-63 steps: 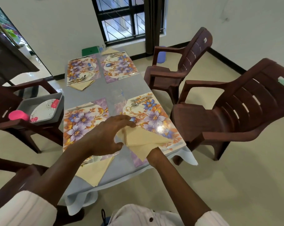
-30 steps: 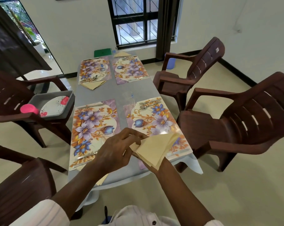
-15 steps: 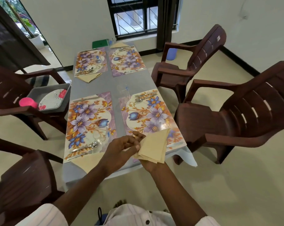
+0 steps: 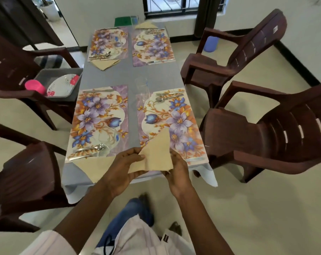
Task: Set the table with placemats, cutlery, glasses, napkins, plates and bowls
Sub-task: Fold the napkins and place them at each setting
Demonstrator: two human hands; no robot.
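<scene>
At the near edge of the table, a folded beige napkin [image 4: 156, 153] is held in the air by both hands, just above the near end of the right floral placemat [image 4: 174, 118]. The napkin has the shape of a triangle and its tip points away from the person. The left hand [image 4: 123, 168] pinches the left corner between thumb and fingers. The right hand [image 4: 178, 170] grips the lower right corner, with its fingers mostly hidden behind the paper.

On this placemat a fork and spoon [image 4: 167, 95] lie across the far end, and a knife [image 4: 194, 159] lies along the near end. A clear drinking glass [image 4: 141, 87] stands on the grey tablecloth [image 4: 130, 72] just beyond the placemat's far left corner.

Beside it, the left floral placemat [image 4: 99, 120] carries cutlery [image 4: 90, 150] at its near end, and a second beige napkin [image 4: 95, 166] sticks out from under that edge. Two more placemats [image 4: 109, 43] lie at the far end of the table; the left one has a napkin [image 4: 105, 63] at its near edge.

Dark brown plastic chairs [image 4: 266, 129] stand around the table. On the seat of one chair at the left there is a grey tray [image 4: 64, 72] that holds a flowered plate [image 4: 62, 85] and a pink cup [image 4: 35, 87].
</scene>
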